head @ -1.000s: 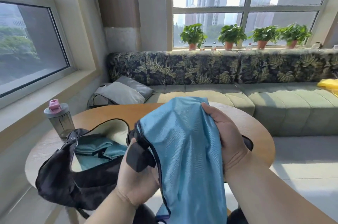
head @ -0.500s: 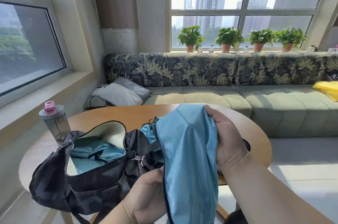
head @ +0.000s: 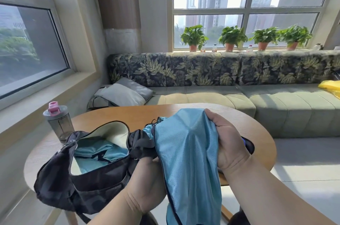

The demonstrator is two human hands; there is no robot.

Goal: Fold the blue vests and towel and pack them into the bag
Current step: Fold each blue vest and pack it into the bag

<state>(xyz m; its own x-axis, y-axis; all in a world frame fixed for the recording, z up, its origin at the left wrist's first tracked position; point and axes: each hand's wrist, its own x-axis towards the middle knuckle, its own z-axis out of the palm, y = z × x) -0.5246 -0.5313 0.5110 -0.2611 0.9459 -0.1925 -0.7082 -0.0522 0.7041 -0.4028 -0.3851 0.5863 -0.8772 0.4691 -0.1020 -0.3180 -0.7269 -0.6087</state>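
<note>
A blue vest (head: 185, 160) with dark trim hangs lengthwise between both hands above the near edge of the table. My right hand (head: 228, 144) grips its upper right side, fingers curled over the top. My left hand (head: 147, 184) holds the vest's left edge low down, beside the bag. The black bag (head: 82, 184) lies open on the table's left part. Folded blue cloth (head: 99, 155) sits inside it against the pale lining.
A round wooden table (head: 128, 114) carries a grey bottle (head: 58, 123) with a pink lid at its left rim. Behind stands a green sofa (head: 276, 101) with grey cushions (head: 125, 92); potted plants (head: 193, 37) line the windowsill.
Both hands have lowered the vest toward the table. My left hand slid down along the vest's left edge. The bag now shows more fully at the left.
</note>
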